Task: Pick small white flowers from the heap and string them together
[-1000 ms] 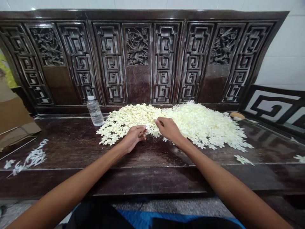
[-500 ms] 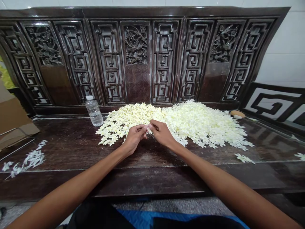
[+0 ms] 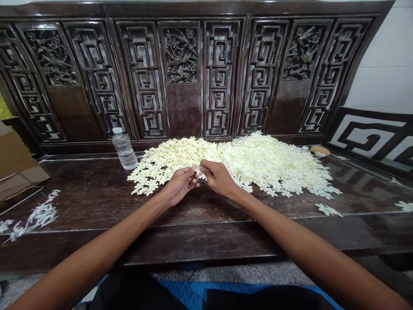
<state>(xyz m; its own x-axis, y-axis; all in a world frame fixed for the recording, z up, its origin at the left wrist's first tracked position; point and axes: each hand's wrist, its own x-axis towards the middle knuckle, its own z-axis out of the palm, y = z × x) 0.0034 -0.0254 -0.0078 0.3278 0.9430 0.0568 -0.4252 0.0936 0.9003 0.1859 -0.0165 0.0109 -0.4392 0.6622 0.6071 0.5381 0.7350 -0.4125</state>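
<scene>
My left hand point(image 3: 181, 185) and my right hand point(image 3: 220, 177) meet at the fingertips just in front of the flower heap. Pinched between them is a small white flower point(image 3: 199, 172), mostly covered by the fingers. Behind my left hand spreads a looser pile of cream-yellow flowers point(image 3: 174, 150). A denser mound of white flowers point(image 3: 277, 163) lies behind and to the right of my right hand. Both piles rest on the dark wooden bench seat point(image 3: 206, 215).
A clear plastic bottle point(image 3: 124, 148) stands left of the piles. At the far left are a cardboard box point(image 3: 19, 163) and white strands point(image 3: 40, 217). A few flowers point(image 3: 327, 209) lie apart on the right, and a tan oval object point(image 3: 320, 150) sits behind. A carved backrest point(image 3: 185, 107) rises behind.
The fingers of my left hand have parted slightly and the hand has turned, so more of the white flower shows between my fingertips. The camera view has shifted a little.
</scene>
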